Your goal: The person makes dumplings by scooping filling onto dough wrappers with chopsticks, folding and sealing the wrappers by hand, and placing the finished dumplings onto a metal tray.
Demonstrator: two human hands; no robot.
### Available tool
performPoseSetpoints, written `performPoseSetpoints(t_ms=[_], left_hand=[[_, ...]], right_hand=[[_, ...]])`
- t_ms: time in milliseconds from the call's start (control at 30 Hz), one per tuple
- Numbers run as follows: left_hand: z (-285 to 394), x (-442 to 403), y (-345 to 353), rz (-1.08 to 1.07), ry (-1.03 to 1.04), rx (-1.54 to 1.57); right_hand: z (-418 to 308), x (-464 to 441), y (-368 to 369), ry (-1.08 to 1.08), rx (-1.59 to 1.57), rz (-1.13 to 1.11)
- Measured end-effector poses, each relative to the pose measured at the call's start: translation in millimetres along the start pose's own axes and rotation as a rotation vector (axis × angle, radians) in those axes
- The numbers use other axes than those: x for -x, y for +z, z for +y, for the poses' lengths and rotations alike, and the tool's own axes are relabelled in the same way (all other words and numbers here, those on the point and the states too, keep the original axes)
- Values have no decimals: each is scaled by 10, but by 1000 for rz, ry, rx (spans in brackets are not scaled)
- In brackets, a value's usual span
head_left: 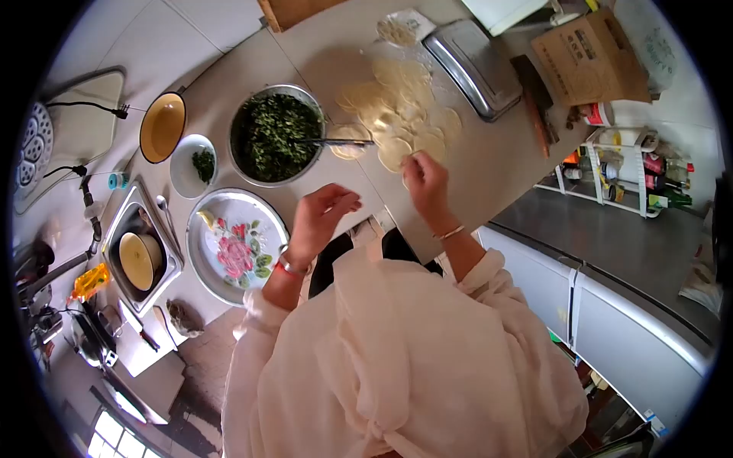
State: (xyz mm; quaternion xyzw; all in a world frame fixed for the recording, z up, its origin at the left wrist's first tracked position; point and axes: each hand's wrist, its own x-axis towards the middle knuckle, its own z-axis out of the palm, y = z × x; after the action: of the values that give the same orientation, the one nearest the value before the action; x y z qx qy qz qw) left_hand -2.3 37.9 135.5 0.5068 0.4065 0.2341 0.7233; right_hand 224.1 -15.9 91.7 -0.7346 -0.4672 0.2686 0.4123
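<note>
My right hand (426,183) is at the near edge of a pile of round dough wrappers (395,153), its fingers pinched on a wrapper's edge. My left hand (324,217) hovers over the counter edge, fingers loosely curved and apart, with nothing visible in it. Beyond it stands a metal bowl (276,136) of chopped green filling, with a dark utensil (336,142) lying across its rim and over a wrapper. To the left is a flower-painted enamel tray (200,263) with one small folded dumpling (206,219) near its upper left rim.
A white bowl (183,179) with some greens and a yellow enamel basin (163,126) stand at the left. Farther left is a sink (172,267) holding a pot. At the right are a metal box-like lid (473,69), a cleaver (532,80), a cardboard box (588,57) and a bottle rack (611,164).
</note>
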Motion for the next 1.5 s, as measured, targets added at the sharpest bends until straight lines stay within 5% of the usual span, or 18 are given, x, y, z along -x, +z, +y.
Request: performPoseSetpoints(t_ms=[67, 167, 233, 300, 433, 500, 633, 733, 767, 833, 867, 900, 967, 1000, 1033, 1100, 1367, 1500], left_hand=[[-390, -248, 310, -111, -140, 58], [-997, -502, 754, 21, -312, -100], [-1307, -577, 996, 154, -220, -157], [-1396, -655, 1226, 314, -235, -267], [-1449, -737, 1441, 497, -288, -20], [-1432, -732, 1445, 512, -317, -43], [-1485, -615, 1462, 512, -367, 501], [-1275, -588, 1529, 147, -352, 1139], [-982, -502, 1644, 168, -326, 1108], [-600, -454, 1810, 138, -184, 1187], [-885, -577, 1680, 172, -11, 828], [-895, -538, 1625, 176, -2, 966], [-1065, -500, 1448, 258, -38, 1011], [-1493, -619, 1129, -236, 266, 1097], [-1108, -467, 1186, -16, 265, 831], [-744, -353, 1205, 331, 129, 871], [-431, 137, 671, 366, 274, 880], [-871, 63, 379, -154, 587, 1342]], right_hand=[[546, 2, -254, 4, 277, 37], [1078, 22, -527, -7, 550, -57], [1100, -4, -608, 67, 578, -182], [1170, -5, -548, 12, 561, -234], [1365, 17, -445, -195, 496, -199], [1392, 24, -442, -119, 334, -247], [1199, -81, -543, -178, -121, -273], [909, -121, -529, -107, -504, -406], [653, -149, -656, 106, -618, -516], [519, -151, -607, -236, -608, -357], [532, -176, -644, -136, -592, -459], [448, -158, -731, -12, -576, -581], [669, -98, -487, -202, -431, -484], [503, -80, -588, -307, -303, -489], [405, -75, -625, -311, -266, -514], [124, -125, -749, -407, -40, -512], [-851, -375, -241, 223, -833, -1018], [-840, -175, 379, 435, -922, -1141]])
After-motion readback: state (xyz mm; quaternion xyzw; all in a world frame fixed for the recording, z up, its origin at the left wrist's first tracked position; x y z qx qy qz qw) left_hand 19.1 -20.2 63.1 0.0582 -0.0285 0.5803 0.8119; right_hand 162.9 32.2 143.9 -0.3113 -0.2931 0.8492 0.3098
